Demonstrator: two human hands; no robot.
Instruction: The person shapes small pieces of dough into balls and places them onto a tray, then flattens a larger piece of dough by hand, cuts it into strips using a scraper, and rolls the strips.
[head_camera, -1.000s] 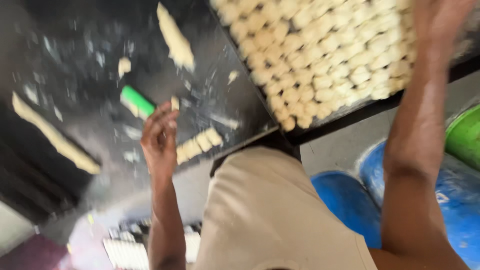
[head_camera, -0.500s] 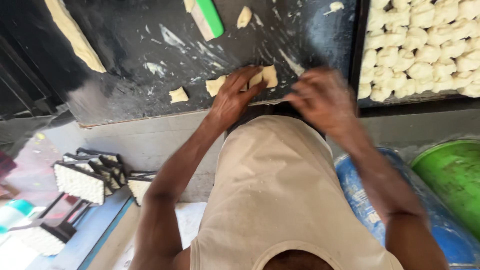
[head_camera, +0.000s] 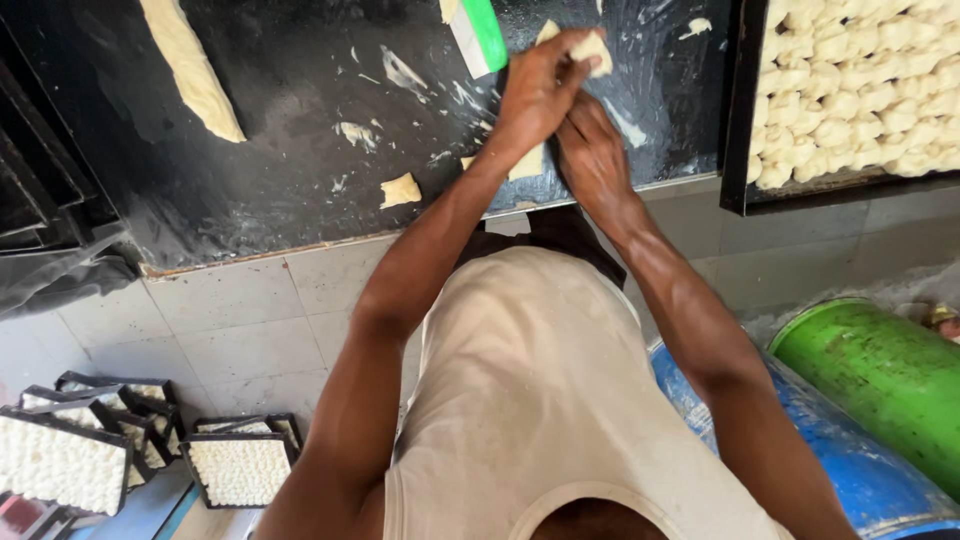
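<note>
Dough piece (head_camera: 592, 47), a small pale lump, sits pinched in the fingertips of the left hand (head_camera: 540, 85), lifted just above the dark, flour-streaked work surface (head_camera: 300, 150) near its front edge. The right hand (head_camera: 592, 150) lies just beside and partly under the left, its fingers curled low against the surface; whether they grip anything I cannot tell, though another flat bit of dough (head_camera: 527, 163) shows between the two wrists. As a judgement, the shaping looks well advanced: the black tray (head_camera: 738, 110) at the right is packed with rows of formed pieces, only its near edge showing a little room. What is left appears to be a loose scrap (head_camera: 400, 189) on the surface, the long roll of dough (head_camera: 192, 68) lying uncut at the upper left, and the lump in hand. A green-handled scraper (head_camera: 478, 33) rests untouched just beside the left hand. On the tiled floor lower left stand more filled trays (head_camera: 240, 470); a blue drum (head_camera: 850, 460) and a green one (head_camera: 890, 375) stand at the right. Compared with half a second earlier, the hands have drawn together and crossed, the left now raised with its piece where both had been spread flat over the scattered cuts.
</note>
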